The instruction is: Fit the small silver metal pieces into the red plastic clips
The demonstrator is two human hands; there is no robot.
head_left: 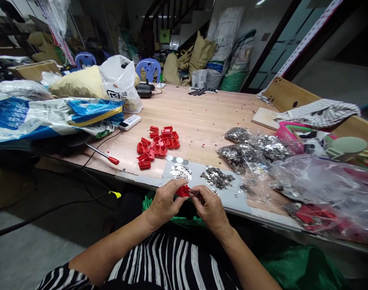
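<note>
1. Counter (202,114): its near edge lies right by both hands, so anything that slips from them could drop over it.
2. Large clear bag (323,173), near right corner: red and metallic things show through; the rest cannot be told.
3. Smaller clear bags (236,156), left of it: full of dark metal pieces, which a knock from the right arm might spill.
4. Pink basket (288,132), towards the right edge: mixed articles, mostly unclear.
5. Heap of red parts (160,145), left of centre near the near edge: hollow, trough-like.
6. Left hand (166,200): thumb and fingers closed around a red part. Right hand (208,204): closed on a slim tool.
7. Silver pile (180,171) and darker pile (217,177), by the near edge: close enough that a brushing wrist could mix them.
8. Red part (182,191), above the near edge: a loose pinch could let it twist against the slim tool (193,193).
</note>
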